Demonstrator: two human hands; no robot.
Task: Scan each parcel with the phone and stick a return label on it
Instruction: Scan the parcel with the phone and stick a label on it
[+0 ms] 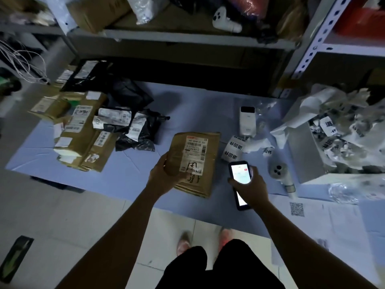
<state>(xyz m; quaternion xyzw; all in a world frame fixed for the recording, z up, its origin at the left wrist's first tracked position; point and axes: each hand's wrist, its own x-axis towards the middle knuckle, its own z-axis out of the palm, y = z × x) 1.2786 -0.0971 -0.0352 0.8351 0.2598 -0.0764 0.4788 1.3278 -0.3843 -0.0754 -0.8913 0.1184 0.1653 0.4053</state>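
My left hand (164, 174) grips the near left corner of a brown cardboard parcel (206, 180) whose white shipping label faces up. To its right, my right hand (250, 184) holds a phone (240, 174) with its screen lit, just beside the parcel's right edge. A strip of white return labels (233, 150) with black print curls on the blue sheet (187, 105) behind the phone, coming out of a small white label printer (246, 120).
A pile of brown boxes (83, 132) and black mailer bags (137, 130) lies at the left of the sheet. A white box of crumpled label waste (337, 138) stands at the right, a white camera-like device (281, 176) near it. Metal shelving (187, 36) rises behind.
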